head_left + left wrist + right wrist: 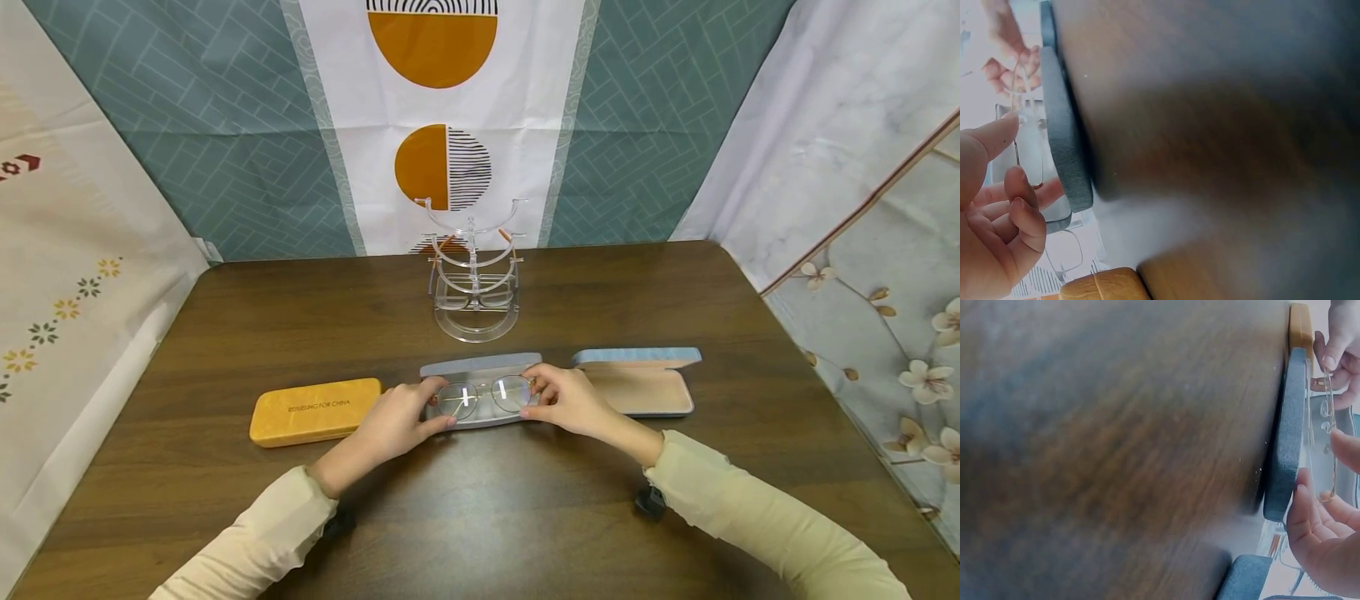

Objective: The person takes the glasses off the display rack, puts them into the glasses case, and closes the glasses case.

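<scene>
A pair of thin-rimmed eyeglasses (459,402) is held over an open grey glasses case (480,364), lenses side by side. My left hand (397,421) pinches the glasses at their left end, thumb toward the front. At the opposite end my right hand (572,402) grips them the same way, thumb and fingers around the hinge area. Both wrist views show the glasses (1017,153) between the two hands, close to the wall of the grey case (1288,434). Part of the case's inside is hidden behind the hands and lenses.
To the left lies a closed yellow glasses case (315,410) with printed lettering. An open blue case (637,357) with a beige lining (641,390) stands close by my right hand. Behind, a clear tiered display stand (474,335) carries other glasses on the wooden table (315,308).
</scene>
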